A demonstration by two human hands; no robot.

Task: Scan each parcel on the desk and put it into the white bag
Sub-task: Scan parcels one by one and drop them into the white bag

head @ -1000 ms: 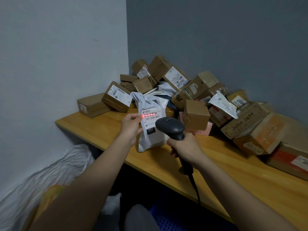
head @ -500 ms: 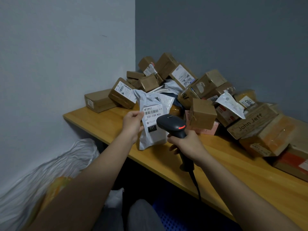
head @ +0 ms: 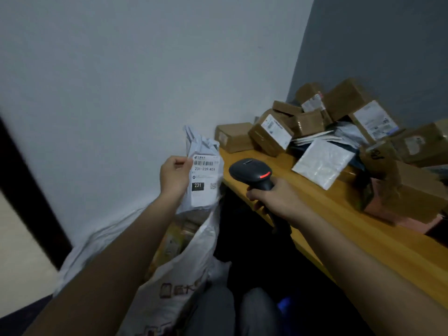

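A pale wall is meeting a grey one in the corner, and the wooden desk is running along under them, its far end heaped with brown boxes and a flat white mailer. From the head view, the left hand is pinching the grey parcel by its left edge, label facing us, just off the desk's left end and hanging above the mouth of the white bag on the floor. The right hand is gripping the scanner by its handle at the desk's front edge, fingers wrapped round. The bag's rim is sagging, so I reckon a loose drop could be catching that edge and sliding to the floor. The scanner's cord, hidden below, could be snagging too.
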